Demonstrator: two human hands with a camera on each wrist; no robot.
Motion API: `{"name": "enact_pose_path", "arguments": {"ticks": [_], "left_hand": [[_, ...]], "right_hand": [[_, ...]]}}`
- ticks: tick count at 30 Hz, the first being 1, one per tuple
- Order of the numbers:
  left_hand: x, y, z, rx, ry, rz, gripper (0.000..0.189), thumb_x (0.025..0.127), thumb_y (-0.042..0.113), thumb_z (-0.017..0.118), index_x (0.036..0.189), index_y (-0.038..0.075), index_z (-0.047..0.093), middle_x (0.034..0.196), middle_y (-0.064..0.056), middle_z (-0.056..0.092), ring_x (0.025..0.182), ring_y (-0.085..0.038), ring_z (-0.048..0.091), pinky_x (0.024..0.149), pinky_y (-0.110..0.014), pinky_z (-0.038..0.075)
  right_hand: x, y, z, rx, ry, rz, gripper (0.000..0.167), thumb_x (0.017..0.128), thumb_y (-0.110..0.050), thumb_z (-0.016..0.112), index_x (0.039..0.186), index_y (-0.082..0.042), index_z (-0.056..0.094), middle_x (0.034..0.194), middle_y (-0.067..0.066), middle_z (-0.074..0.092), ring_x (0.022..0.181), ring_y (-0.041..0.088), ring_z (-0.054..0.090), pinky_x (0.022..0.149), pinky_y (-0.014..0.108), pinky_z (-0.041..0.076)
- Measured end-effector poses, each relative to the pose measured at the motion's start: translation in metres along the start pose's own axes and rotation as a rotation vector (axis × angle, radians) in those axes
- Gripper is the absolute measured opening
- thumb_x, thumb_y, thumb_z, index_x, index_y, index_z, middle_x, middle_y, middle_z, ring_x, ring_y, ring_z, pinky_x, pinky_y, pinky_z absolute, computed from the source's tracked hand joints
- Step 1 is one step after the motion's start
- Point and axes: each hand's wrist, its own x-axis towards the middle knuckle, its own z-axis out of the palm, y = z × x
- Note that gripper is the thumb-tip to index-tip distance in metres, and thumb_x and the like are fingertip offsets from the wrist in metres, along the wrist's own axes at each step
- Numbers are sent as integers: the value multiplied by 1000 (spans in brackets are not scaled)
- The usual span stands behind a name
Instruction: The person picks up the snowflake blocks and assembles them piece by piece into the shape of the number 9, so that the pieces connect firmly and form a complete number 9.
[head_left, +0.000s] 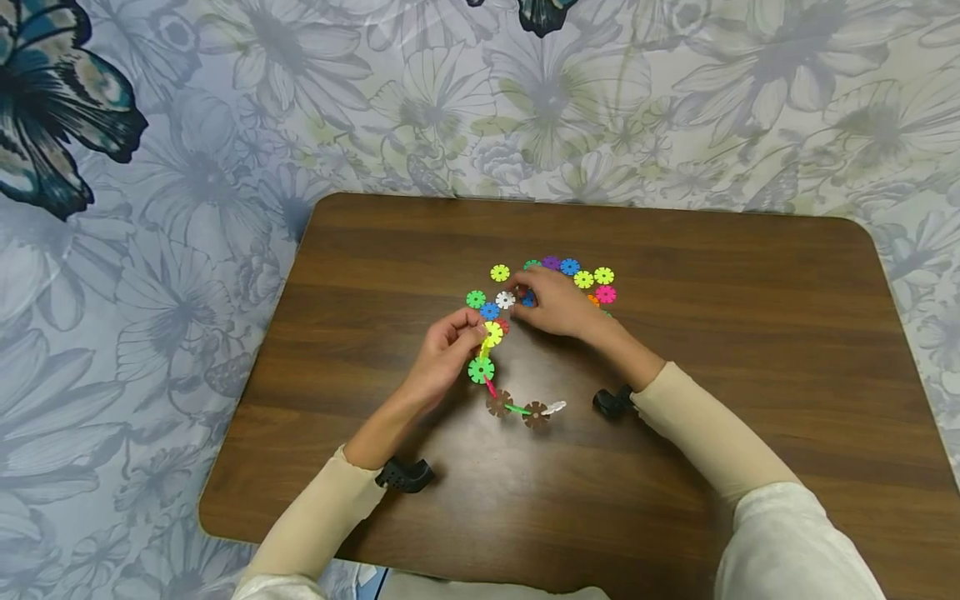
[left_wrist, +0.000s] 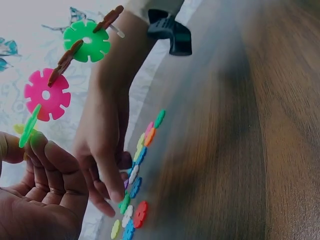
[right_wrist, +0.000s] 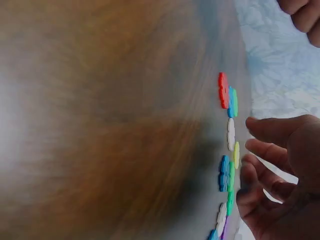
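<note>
My left hand (head_left: 446, 357) pinches one end of a chain of notched plastic discs, next to a yellow disc (head_left: 492, 334). Below the fingers the chain runs through a green disc (head_left: 481, 370), a pink disc (left_wrist: 47, 95) and brown discs (head_left: 536, 415) to a white disc (head_left: 554, 407) at its far end. The discs slot into each other edge to edge, turned at angles. Over the loose discs reaches my right hand (head_left: 558, 304), its fingers loosely bent and apart. Nothing shows between them in the right wrist view. Nearby lie a white disc (head_left: 506, 300) and a red disc (right_wrist: 223, 90).
Several loose discs spread around the right hand, among them a blue disc (head_left: 570, 267), a purple disc (head_left: 551, 262) and a pink disc (head_left: 606, 294). All lie on a brown wooden table (head_left: 360, 275). Behind it stands a flower-patterned wall (head_left: 435, 108).
</note>
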Motion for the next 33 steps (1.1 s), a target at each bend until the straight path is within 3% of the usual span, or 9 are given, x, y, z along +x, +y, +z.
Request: {"name": "enact_pose_path", "arguments": {"ticks": [7, 14, 20, 25, 33], "left_hand": [[-2, 1, 2, -38, -46, -1, 12, 99, 8, 54, 94, -3, 55, 74, -2, 48, 67, -11, 44, 60, -22, 36], [-3, 1, 2, -53, -38, -7, 12, 99, 8, 54, 94, -3, 55, 73, 1, 49, 67, -9, 45, 60, -21, 37], [-1, 3, 2, -63, -40, -15, 10, 99, 9, 56, 94, 0, 57, 73, 1, 53, 68, -11, 48, 62, -24, 41], [1, 3, 5, -59, -34, -13, 10, 99, 9, 57, 95, 0, 57, 71, 1, 54, 67, -11, 49, 61, -25, 41], [4, 5, 8, -62, -10, -39, 22, 98, 9, 58, 101, -12, 54, 74, 2, 55, 69, -11, 50, 63, -21, 43]], "right_hand": [[16, -5, 6, -150, 4, 58, 37, 88, -35, 79, 116, -15, 70, 103, 4, 59, 88, 19, 54, 74, 35, 47], [20, -5, 9, -135, -35, 54, 33, 87, -28, 80, 111, -12, 65, 104, 4, 59, 92, 20, 54, 79, 35, 48], [11, -2, 0, 120, -56, -2, 19, 91, -12, 74, 105, -8, 62, 94, 7, 66, 85, 19, 61, 76, 32, 52], [-8, -2, -15, 353, -6, -24, 13, 93, -12, 73, 104, -9, 68, 92, 5, 69, 84, 17, 65, 75, 31, 56], [-47, -10, -31, 556, 43, -55, 10, 91, -16, 76, 100, -15, 72, 95, 4, 70, 87, 26, 68, 74, 28, 58]]}}
